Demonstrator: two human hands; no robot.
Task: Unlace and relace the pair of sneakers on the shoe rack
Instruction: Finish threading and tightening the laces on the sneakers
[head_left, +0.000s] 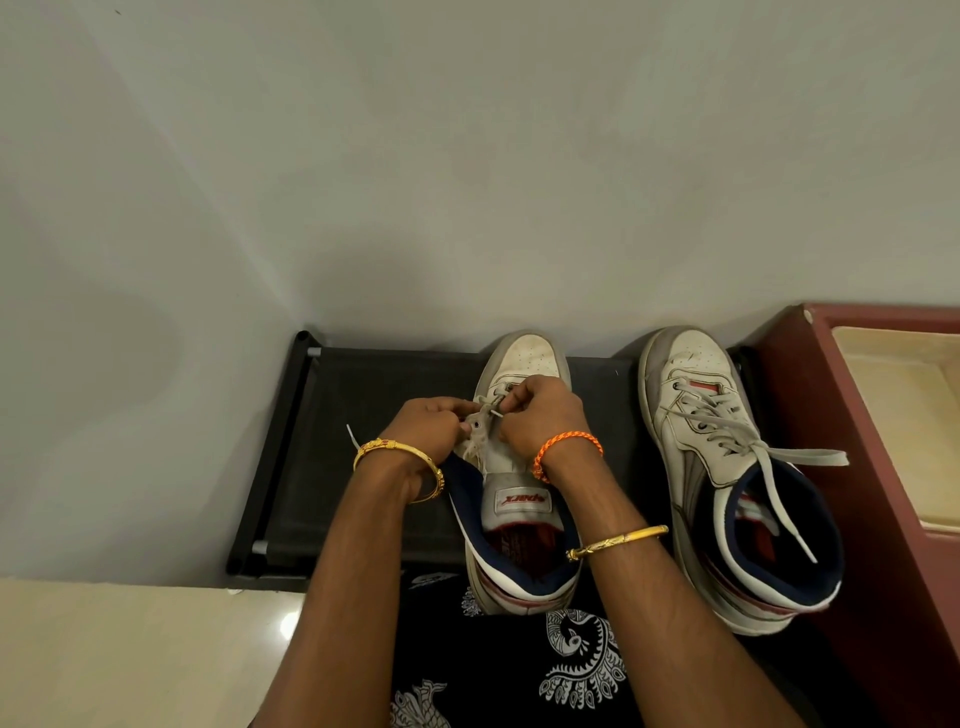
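Note:
Two white high-top sneakers with navy collars stand on a black shoe rack (363, 415), toes toward the wall. Over the left sneaker (524, 358) both hands work near its lowest eyelets. My left hand (434, 428) pinches the eyelet flap on its left side. My right hand (540, 415) pinches the grey lace (493, 408) at that flap. A loose lace end (353, 435) sticks out beside my left wrist. The tongue with a red logo is pulled up and bare of lacing. The right sneaker (727, 467) is laced, its flat lace ends lying loose across the collar.
A grey wall rises just behind the rack. A dark red cabinet (852, 467) with a cream panel stands against the rack's right side. Pale floor tile (130, 654) lies at the lower left. My black patterned garment (519, 675) fills the bottom centre.

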